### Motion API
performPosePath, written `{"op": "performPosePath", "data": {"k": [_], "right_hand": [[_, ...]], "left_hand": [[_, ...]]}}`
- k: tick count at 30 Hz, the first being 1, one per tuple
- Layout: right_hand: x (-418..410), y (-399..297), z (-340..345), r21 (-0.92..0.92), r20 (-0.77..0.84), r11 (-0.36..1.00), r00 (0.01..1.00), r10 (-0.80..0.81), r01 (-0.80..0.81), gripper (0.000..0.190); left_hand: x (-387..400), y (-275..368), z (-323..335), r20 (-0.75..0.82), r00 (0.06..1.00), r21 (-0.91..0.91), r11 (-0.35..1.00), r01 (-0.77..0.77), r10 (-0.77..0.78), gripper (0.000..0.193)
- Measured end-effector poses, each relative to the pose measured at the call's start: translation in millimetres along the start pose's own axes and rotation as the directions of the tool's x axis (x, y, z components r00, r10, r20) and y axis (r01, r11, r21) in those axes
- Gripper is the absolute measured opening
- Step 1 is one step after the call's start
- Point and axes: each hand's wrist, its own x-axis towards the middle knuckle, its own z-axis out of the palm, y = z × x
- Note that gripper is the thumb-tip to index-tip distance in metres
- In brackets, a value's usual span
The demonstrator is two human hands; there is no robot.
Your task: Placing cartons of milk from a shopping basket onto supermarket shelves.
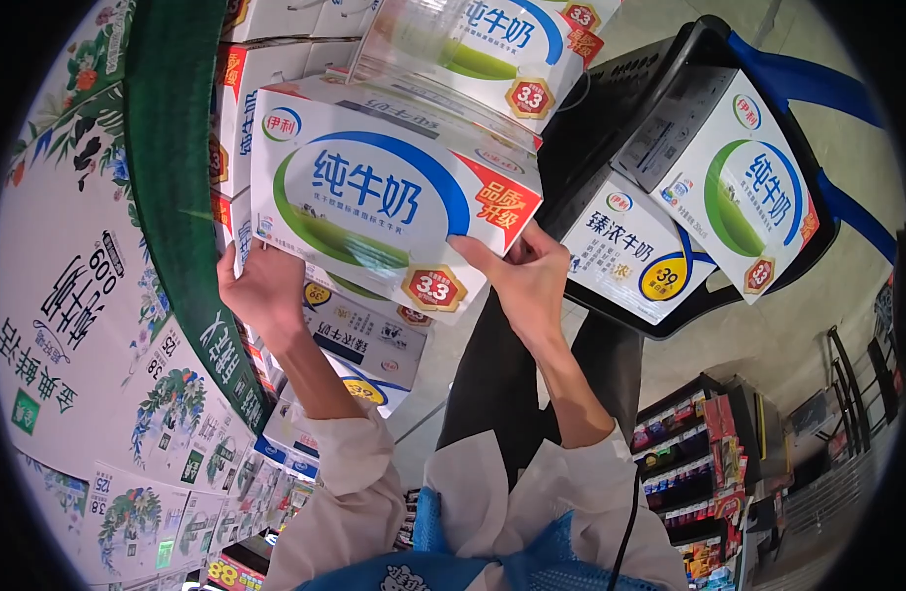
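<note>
Before me a white Yili milk case [361,188] with a green and blue swoosh is held between both hands, its broad face tilted up. My right hand [530,284] grips the lower right corner, thumb on the front face and fingers around the end. At the lower left corner, my left hand [265,292] has its fingers tucked against the bottom edge, partly hidden by the case. Directly behind stands another similar milk case [490,52], with clear plastic over part of it. More stacked milk cases [235,122] rise behind my left hand.
On the right, a black basket [785,273] with blue handles holds a milk case [756,185] leaning over another white milk case [638,247]. A green-edged carton display [165,185] curves along the left. Lower milk cases [372,332] sit below my hands; a stocked shelf [674,458] stands lower right.
</note>
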Motion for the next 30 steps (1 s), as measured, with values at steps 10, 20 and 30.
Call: {"op": "performPosePath", "data": {"k": [10,20,30], "right_hand": [[5,14,-2,0.073,0.023,0.996,0.999,-0.044,0.042,0.057],[-24,19,-101,-0.096,-0.134,0.977,0.97,-0.202,0.19,0.04],[-53,-57,-286,-0.409,-0.584,0.849,0.618,-0.526,0.336,0.037]], "left_hand": [[-20,-28,-4,-0.018,0.998,0.006,0.998,-0.067,0.067,0.055],[-150,-167,4,-0.509,0.835,0.011,0.968,0.251,-0.211,0.045],[-159,-269,31,-0.215,0.897,0.257,0.864,0.433,-0.386,0.047]]}}
